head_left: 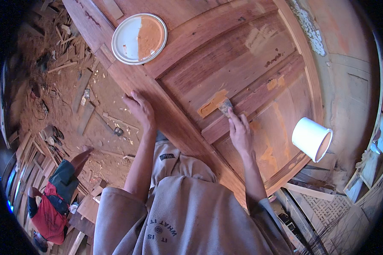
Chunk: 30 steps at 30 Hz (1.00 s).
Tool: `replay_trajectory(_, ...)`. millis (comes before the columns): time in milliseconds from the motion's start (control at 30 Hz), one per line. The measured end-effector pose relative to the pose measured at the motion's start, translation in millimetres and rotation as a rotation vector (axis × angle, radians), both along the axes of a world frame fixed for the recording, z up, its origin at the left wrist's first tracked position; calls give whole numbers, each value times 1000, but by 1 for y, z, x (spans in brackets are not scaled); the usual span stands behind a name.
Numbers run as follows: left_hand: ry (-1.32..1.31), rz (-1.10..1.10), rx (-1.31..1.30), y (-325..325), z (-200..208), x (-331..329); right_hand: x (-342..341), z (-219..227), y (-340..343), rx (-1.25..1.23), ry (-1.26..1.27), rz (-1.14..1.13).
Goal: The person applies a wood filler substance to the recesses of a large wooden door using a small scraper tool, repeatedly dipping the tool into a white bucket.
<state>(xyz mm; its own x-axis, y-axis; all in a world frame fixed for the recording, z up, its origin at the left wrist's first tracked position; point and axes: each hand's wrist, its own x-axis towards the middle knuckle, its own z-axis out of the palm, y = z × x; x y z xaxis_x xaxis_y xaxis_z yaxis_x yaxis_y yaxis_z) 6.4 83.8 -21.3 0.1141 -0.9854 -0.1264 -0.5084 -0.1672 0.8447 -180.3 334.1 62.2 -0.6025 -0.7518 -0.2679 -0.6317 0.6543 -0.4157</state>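
Right hand (241,132) closed around a putty knife (224,105), fingers curled over the handle, blade pressed flat onto the wooden door (225,63) where a fresh orange smear of filler (211,103) sits along the edge of a raised panel. Probably gripped low and close to the blade for firm, even pressure.

Left hand (139,109) spread open, palm down, fingers splayed on the near edge of the door, holding nothing; likely there as a brace and to steady the work.

At the far corner of the door, a round white lid (139,38) half covered in orange paste, within arm's reach. Just off the door's right edge, a white tub (312,138) tipped on its side. Beyond the door's left edge, sawdust floor with wood scraps (68,63), and another person in red (51,212) crouching well apart.
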Motion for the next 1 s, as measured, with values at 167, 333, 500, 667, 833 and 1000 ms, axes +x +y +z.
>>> replay_trajectory(167, -45, 19, 72, 0, -5, 3, -13, 3, -13, 6, -8, -11)
replay_trajectory(333, -34, -27, 56, 0, 5, 1, -26, 3, 16, -29, 42, 23)
replay_trajectory(500, -98, -24, -12, -1, -12, 4, -39, 57, -9, 220, -9, 310)
replay_trajectory(667, 22, 13, -37, -2, -3, 4, -33, 52, -63, 313, 126, 813)
replay_trajectory(833, 1, 14, -11, 0, -4, 1, -36, 35, -76, 276, 195, 918)
replay_trajectory(1000, 20, 38, 6, 0, -10, 5, -39, 28, -75, 329, 198, 960)
